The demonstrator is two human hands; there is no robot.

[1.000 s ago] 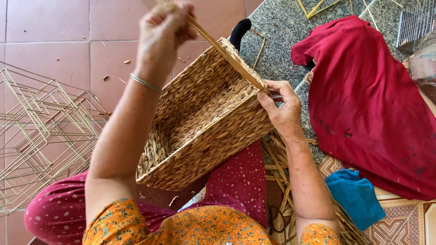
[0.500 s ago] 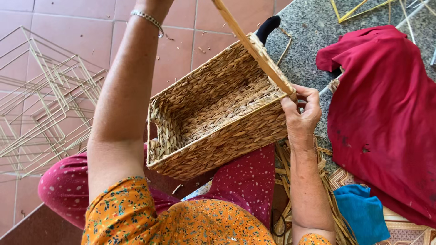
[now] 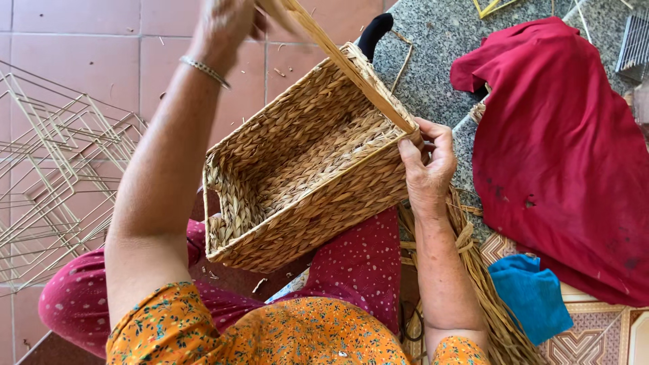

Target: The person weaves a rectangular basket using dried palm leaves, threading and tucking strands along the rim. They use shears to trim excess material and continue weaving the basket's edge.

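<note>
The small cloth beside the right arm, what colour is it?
Blue cloth, clearest in the head view.

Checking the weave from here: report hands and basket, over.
Left hand raised, pulling flat straw strand taut. Right hand pinching strand at woven basket rim. Basket tilted on lap. Nothing in the way.
</note>
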